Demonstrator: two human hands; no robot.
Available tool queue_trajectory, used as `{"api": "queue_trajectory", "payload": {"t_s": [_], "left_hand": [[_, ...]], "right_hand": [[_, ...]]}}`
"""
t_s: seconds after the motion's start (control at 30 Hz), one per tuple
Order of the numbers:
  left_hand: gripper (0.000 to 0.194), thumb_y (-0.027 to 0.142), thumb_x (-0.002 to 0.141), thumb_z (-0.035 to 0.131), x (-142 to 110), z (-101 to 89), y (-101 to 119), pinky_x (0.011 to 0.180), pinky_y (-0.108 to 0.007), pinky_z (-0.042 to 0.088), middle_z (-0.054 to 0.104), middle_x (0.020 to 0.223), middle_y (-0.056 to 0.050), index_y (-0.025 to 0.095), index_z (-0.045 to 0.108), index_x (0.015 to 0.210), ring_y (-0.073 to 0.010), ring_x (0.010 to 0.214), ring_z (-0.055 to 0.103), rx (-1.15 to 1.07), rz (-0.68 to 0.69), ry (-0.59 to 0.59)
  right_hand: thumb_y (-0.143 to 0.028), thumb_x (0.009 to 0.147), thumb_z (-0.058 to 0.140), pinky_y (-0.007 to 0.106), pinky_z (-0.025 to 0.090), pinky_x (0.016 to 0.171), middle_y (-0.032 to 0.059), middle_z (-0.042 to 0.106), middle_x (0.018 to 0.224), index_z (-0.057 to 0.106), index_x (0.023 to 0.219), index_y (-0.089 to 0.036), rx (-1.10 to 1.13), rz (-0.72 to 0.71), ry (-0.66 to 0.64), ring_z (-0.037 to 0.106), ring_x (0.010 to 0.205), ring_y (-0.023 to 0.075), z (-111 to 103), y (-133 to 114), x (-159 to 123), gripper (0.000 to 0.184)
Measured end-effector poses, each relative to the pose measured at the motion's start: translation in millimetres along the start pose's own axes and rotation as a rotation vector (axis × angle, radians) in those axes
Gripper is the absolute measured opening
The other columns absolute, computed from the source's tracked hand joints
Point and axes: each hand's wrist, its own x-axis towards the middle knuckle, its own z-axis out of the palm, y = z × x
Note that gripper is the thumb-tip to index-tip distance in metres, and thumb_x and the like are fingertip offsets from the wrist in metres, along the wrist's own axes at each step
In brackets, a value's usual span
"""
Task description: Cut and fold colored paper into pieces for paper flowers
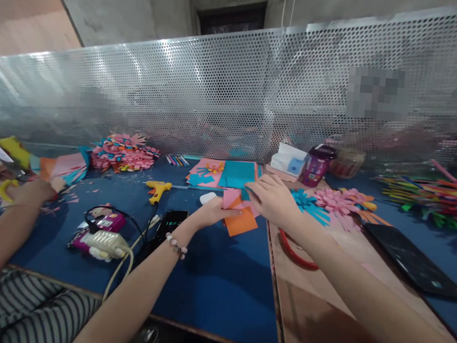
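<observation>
Several small squares of coloured paper are between my hands: an orange paper square (241, 224) in front, a pink paper square (232, 197) behind it and a small blue paper piece (245, 194) at the top right. My left hand (211, 215) pinches the orange and pink squares at their left edge, above the blue table. My right hand (273, 199) has its fingers curled at the blue piece; its thumb is partly hidden. Just beyond lie larger blue paper sheets (236, 174) on pink ones, with blue scraps and an orange paper flower (214, 166).
At left are a yellow glue gun (158, 190), a power adapter (108, 245) with cords, and a co-worker's hands with yellow scissors (7, 189). At right are red-handled scissors (295, 252), paper flowers (335, 205), a black phone (415, 260) and a purple cup (317, 166).
</observation>
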Motion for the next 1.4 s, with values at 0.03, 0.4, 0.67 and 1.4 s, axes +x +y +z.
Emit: {"api": "queue_trajectory", "payload": {"t_s": [0.03, 0.4, 0.67, 1.4], "left_hand": [[0.040, 0.044, 0.071, 0.063, -0.2, 0.0, 0.1, 0.059, -0.023, 0.043, 0.066, 0.087, -0.005, 0.015, 0.065, 0.098, -0.0163, 0.072, 0.058, -0.018, -0.012, 0.012], [0.044, 0.045, 0.070, 0.065, 2.5, -2.2, -3.1, 0.048, -0.022, 0.043, 0.065, 0.079, -0.007, 0.013, 0.063, 0.099, -0.0126, 0.057, 0.055, -0.131, -0.108, 0.163], [0.043, 0.047, 0.073, 0.062, 5.4, -5.9, -6.2, 0.041, -0.022, 0.045, 0.065, 0.073, -0.007, 0.010, 0.064, 0.094, -0.0117, 0.049, 0.055, -0.178, -0.093, 0.201], [0.050, 0.033, 0.065, 0.073, 10.8, -10.2, -19.2, 0.050, -0.031, 0.058, 0.067, 0.089, -0.010, 0.011, 0.059, 0.107, -0.0206, 0.068, 0.066, -0.276, -0.142, 0.431]], "right_hand": [[-0.022, 0.088, 0.042, 0.035, 0.038, 0.074, 0.0081, 0.064, 0.076, 0.063, 0.092, -0.015, 0.004, 0.013, 0.015, 0.052, 0.080, 0.0215, 0.8, 1.5, -0.3, 0.022], [-0.020, 0.086, 0.045, 0.031, 0.038, 0.072, 0.0070, 0.066, 0.076, 0.065, 0.087, -0.014, -0.028, 0.128, 0.020, 0.056, 0.077, 0.0193, -1.5, 5.3, -0.6, 0.020], [-0.023, 0.084, 0.049, 0.035, 0.038, 0.081, 0.0083, 0.067, 0.085, 0.067, 0.084, -0.016, 0.223, 0.254, -0.110, 0.055, 0.089, 0.0218, 7.8, 6.8, 0.2, 0.020], [-0.036, 0.083, 0.053, 0.033, 0.045, 0.080, 0.0116, 0.067, 0.098, 0.062, 0.098, -0.015, 0.383, 0.574, -0.359, 0.060, 0.094, 0.0243, 87.5, 17.7, -25.0, 0.028]]}}
